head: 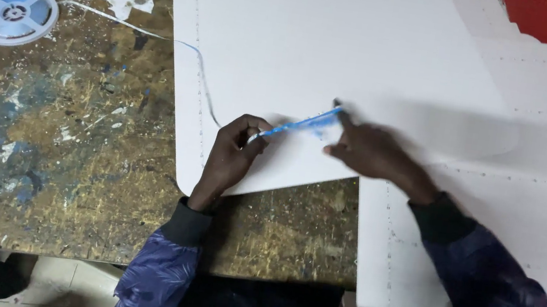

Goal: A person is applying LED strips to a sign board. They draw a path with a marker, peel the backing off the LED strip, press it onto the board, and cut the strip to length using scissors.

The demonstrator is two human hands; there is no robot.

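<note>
White panel (347,49), rounded at the corners, lies flat on my paint-scarred workbench (72,145), overlapping a second white sheet (532,214) to its right. Across its near edge I stretch a thin blue strip (299,125): my right hand (371,150) pinches one end, my left hand (233,155) pinches the other. A white reel (12,13) sits far left.

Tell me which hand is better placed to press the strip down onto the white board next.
Probably the left hand: it rests on the white board, pinching the strip's laid end. The right hand is blurred and pulls the blue backing up off it.
</note>
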